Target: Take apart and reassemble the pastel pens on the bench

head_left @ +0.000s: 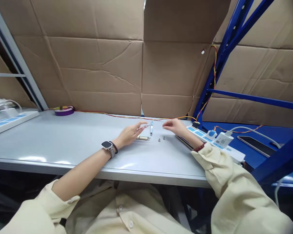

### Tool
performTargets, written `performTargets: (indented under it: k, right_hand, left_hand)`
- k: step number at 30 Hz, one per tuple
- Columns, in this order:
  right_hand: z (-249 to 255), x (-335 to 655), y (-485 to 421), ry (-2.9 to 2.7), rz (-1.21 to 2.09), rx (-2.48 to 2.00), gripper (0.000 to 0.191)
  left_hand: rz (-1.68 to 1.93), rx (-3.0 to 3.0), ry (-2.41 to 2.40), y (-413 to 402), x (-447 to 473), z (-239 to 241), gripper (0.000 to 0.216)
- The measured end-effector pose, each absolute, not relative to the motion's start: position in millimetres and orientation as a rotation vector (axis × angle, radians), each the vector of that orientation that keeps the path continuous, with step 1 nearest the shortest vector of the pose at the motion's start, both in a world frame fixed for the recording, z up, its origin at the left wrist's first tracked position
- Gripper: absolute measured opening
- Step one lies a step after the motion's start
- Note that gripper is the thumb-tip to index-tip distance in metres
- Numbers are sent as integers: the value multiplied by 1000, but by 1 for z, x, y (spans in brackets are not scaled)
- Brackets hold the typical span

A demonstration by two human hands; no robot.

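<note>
My left hand (130, 134), with a watch on the wrist, is over the middle of the table. Its fingers and thumb are brought together in a pinch around something thin, too small to name. Across from it, my right hand (175, 126) pinches a tiny item at its fingertips that I cannot make out. Between the hands lies a light blue pen (151, 128), pointing away from me. A cream pen (143, 138) with several thin tips showing at its end lies partly under my left hand. Two small grey cone-shaped pieces (159, 140) stand on the table nearer my right hand.
A white power strip (230, 152) with plugs lies by my right forearm, and a phone (256, 146) rests beyond it. Another power strip (13, 123) and a purple tape roll (64, 111) are at left. Red and yellow wires (107, 113) run along the table's back edge.
</note>
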State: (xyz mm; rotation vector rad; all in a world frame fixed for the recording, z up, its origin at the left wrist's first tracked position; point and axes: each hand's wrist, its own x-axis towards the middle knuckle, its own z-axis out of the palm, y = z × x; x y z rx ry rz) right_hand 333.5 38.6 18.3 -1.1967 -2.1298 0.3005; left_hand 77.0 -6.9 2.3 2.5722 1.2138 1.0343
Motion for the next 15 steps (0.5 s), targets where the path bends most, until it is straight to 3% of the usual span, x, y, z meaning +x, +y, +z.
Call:
performTargets:
  k: [7, 15]
  right_hand:
    - [5, 322, 35, -2402, 212, -1200, 16]
    - [6, 323, 33, -2580, 183, -1174, 19]
  left_hand:
    - [1239, 2418, 1369, 6, 70, 1, 35]
    - [798, 2575, 1283, 23, 61, -10, 32]
